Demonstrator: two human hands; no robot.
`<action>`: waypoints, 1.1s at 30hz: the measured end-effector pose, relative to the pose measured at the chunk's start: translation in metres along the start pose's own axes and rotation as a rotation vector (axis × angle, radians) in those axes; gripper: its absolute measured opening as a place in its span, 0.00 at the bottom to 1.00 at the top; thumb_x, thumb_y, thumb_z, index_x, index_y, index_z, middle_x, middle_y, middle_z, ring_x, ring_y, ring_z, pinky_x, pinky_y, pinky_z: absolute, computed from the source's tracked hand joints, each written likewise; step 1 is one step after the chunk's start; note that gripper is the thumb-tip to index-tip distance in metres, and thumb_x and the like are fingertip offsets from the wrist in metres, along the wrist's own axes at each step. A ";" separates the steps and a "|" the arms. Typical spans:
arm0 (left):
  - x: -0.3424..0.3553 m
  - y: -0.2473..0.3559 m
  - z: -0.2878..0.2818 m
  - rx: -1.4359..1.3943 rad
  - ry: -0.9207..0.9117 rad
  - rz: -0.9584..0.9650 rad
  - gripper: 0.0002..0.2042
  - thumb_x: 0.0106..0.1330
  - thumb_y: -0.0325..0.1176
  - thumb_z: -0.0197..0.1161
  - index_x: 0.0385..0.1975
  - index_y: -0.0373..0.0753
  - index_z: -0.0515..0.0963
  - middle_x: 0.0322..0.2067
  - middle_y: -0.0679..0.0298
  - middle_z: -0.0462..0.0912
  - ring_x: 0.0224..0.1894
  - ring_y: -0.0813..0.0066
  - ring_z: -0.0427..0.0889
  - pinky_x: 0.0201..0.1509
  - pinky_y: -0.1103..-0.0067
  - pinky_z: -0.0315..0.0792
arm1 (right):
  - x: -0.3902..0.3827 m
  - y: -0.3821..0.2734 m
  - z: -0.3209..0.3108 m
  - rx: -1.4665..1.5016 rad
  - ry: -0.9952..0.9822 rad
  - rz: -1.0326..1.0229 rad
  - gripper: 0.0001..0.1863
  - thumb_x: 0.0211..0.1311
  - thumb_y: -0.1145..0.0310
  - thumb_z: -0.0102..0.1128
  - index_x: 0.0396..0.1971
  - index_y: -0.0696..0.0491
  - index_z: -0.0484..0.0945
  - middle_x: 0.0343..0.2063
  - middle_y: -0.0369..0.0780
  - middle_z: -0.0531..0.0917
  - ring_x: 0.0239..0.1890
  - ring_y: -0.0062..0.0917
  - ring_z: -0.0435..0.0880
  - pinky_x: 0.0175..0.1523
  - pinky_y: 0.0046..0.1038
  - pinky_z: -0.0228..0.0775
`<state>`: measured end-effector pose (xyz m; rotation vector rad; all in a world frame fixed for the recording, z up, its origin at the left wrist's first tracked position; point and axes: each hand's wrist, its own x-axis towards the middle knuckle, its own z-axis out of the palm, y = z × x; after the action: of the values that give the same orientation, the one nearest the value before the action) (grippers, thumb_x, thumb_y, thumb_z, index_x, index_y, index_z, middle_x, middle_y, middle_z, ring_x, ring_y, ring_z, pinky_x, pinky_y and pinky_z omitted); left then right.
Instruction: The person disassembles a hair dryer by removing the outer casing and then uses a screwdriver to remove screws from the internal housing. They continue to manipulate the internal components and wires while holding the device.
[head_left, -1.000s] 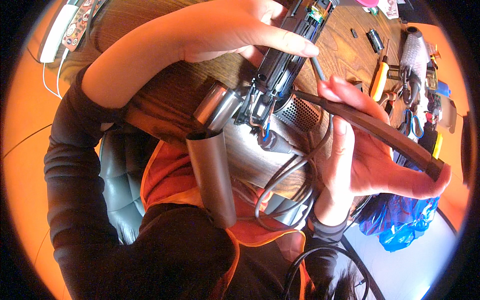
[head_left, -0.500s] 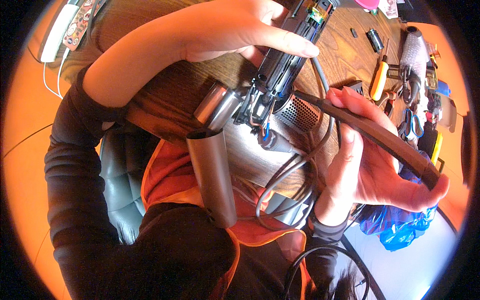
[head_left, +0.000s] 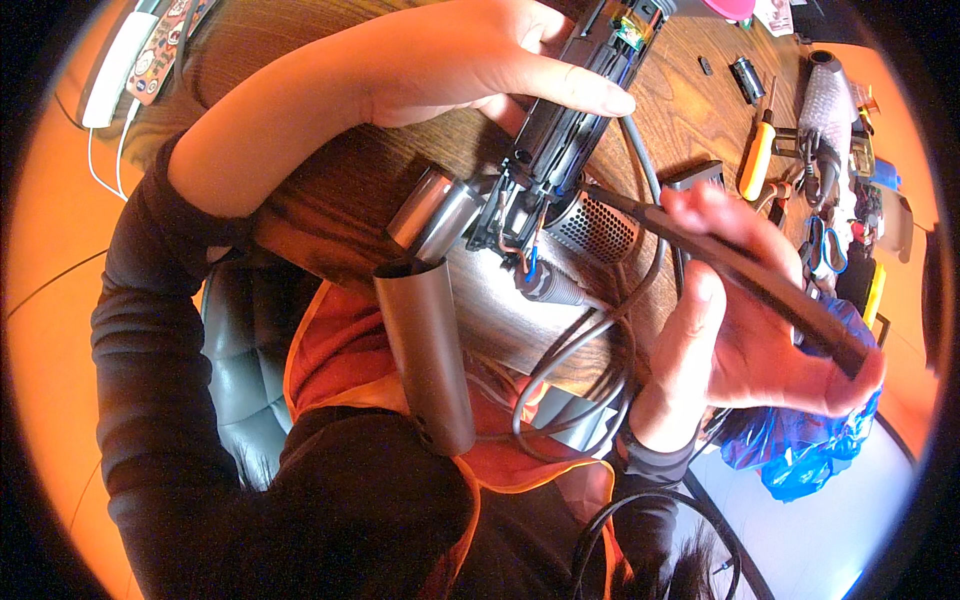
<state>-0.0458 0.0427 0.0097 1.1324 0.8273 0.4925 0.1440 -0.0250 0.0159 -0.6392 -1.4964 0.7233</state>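
My left hand (head_left: 500, 65) grips an opened black appliance body (head_left: 570, 130) with circuitry along its length and bare wires at its lower end. In my right hand (head_left: 750, 330) is a long dark tapered tool (head_left: 745, 260), like a screwdriver; its narrow tip reaches the appliance's lower end. The tool's thick end rests against a bent finger, while the upper fingers are blurred. Just below the appliance lie a shiny metal cylinder (head_left: 438, 212) and a perforated metal barrel (head_left: 597, 228). A dark grey tube (head_left: 425, 350) stands out toward my lap.
A grey cord (head_left: 632, 340) loops beside my right wrist. At the right are a yellow-handled screwdriver (head_left: 758, 160), a grey styling tool (head_left: 825, 120) and a blue plastic bag (head_left: 790, 450). A white power strip (head_left: 118, 75) lies far left on the wooden table (head_left: 330, 210).
The upper fingers of my right hand have shifted along the tool and blurred. The tool's thick end has moved slightly left. My left hand and the appliance have barely moved.
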 end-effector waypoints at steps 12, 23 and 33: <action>0.001 -0.001 0.004 -0.001 0.067 -0.036 0.09 0.57 0.36 0.60 0.30 0.38 0.73 0.24 0.70 0.75 0.26 0.84 0.73 0.26 0.89 0.63 | 0.006 0.001 -0.003 0.191 -0.068 0.018 0.41 0.50 0.83 0.56 0.57 0.30 0.46 0.35 0.56 0.75 0.33 0.42 0.79 0.38 0.46 0.74; 0.000 -0.001 0.003 -0.027 0.020 -0.001 0.07 0.57 0.33 0.60 0.30 0.36 0.73 0.24 0.68 0.75 0.27 0.83 0.74 0.30 0.87 0.66 | -0.002 -0.006 0.004 0.188 0.014 -0.006 0.43 0.47 0.86 0.57 0.55 0.31 0.47 0.33 0.56 0.76 0.31 0.43 0.80 0.37 0.45 0.76; 0.002 -0.004 0.000 -0.040 -0.023 0.009 0.07 0.57 0.32 0.60 0.30 0.36 0.73 0.25 0.68 0.76 0.29 0.83 0.74 0.31 0.87 0.67 | -0.002 -0.005 -0.003 0.129 -0.041 0.063 0.43 0.49 0.84 0.57 0.57 0.32 0.45 0.33 0.56 0.76 0.33 0.42 0.80 0.38 0.45 0.76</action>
<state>-0.0445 0.0427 0.0056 1.1038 0.7894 0.5010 0.1472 -0.0291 0.0186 -0.5781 -1.4591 0.8785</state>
